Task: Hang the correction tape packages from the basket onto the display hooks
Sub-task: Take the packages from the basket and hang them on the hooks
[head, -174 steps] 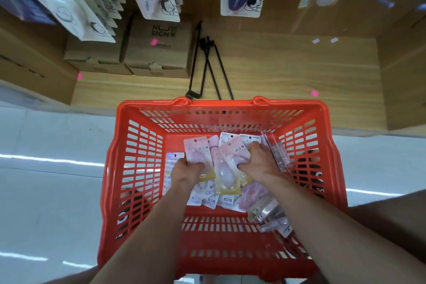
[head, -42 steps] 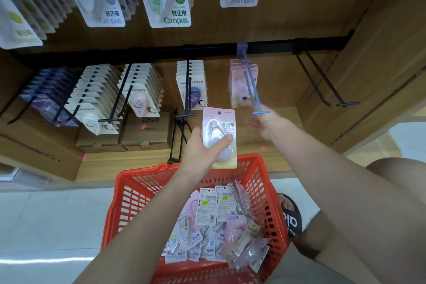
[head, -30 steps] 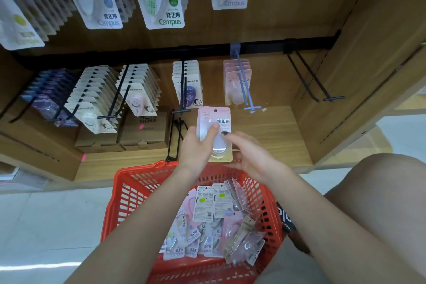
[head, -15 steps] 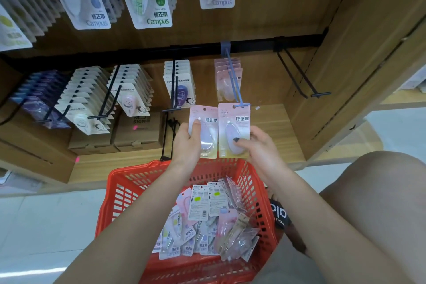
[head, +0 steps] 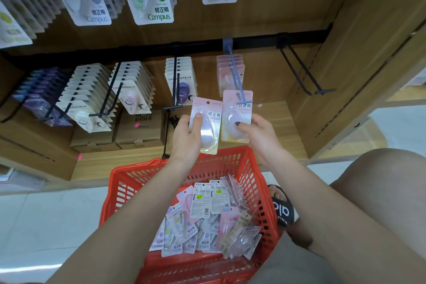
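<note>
Pink card fills both hands: the left hand grips one correction tape package with its thumb across the blister, while the right hand pinches a second package whose top sits at the tip of the blue hook. Below both forearms, the red basket holds more packages. Wooden shelving rises behind the hands.

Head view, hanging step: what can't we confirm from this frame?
- Whether the pink package in the right hand is threaded on the blue hook: the hook tip overlaps its top, the hole is unreadable.
- How many pink packages already hang behind: overlapped, only top edges show.
- Basket contents count: the forearms cover part of the pile.
- Small print on the left hand's package: too small.
</note>
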A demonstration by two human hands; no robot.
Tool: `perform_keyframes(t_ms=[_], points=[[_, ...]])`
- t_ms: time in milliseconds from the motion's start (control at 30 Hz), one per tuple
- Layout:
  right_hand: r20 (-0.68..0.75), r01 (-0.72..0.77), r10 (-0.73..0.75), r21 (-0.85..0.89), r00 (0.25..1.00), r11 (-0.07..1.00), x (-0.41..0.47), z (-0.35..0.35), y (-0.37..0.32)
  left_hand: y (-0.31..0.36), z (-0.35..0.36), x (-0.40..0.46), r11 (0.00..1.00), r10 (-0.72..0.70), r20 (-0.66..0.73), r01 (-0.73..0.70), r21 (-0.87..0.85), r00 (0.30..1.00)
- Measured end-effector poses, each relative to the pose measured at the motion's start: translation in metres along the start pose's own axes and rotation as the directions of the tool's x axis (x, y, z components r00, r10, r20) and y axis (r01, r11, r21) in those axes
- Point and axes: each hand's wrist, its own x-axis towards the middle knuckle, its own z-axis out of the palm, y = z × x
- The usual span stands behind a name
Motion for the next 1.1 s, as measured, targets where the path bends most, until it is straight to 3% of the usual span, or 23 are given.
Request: perform_keyframes(t_ms=[433,600,667,767,833,933,1100], points=[[-0.053,-0.128,0.125,-0.059,0.991,0.990,0.085,0.014,-0.045,0.004,0.008,0.016,0.999,0.006,0.038,-0.005,-0.039,0.999],[-0.175,-0.159,0.129,-0.166,0.976,0.973,0.064,0.016,-0.035,0.010,0.010,0.021,0.997,-0.009,0.073,0.014,-0.070,0.997],[-0.131,-0.188,0.189,0.014,0.973,0.982,0.046,0.014,-0.031,0.012,0.011,0.022,0.998,-0.025,0.079,0.030,-0.057,0.997],[0.078,-0.176,0.162,0.229,0.984,0.957,0.014,0.013,-0.023,0.014,0.013,0.023,0.998,-0.048,0.061,0.050,-0.036,0.997],[0.131,-0.124,0.099,0.198,0.986,0.972,-0.001,0.016,-0.020,0.016,0.014,0.023,0.999,-0.041,0.078,0.043,-0.033,0.996],[0.071,-0.048,0.042,0.083,0.997,0.995,-0.005,0.020,-0.014,0.018,0.015,0.021,1.000,-0.002,0.143,0.003,-0.010,0.990],[0.021,-0.033,0.032,0.066,0.999,0.997,-0.001,0.018,-0.003,0.017,0.021,0.011,1.000,-0.001,0.216,0.007,-0.025,0.976]])
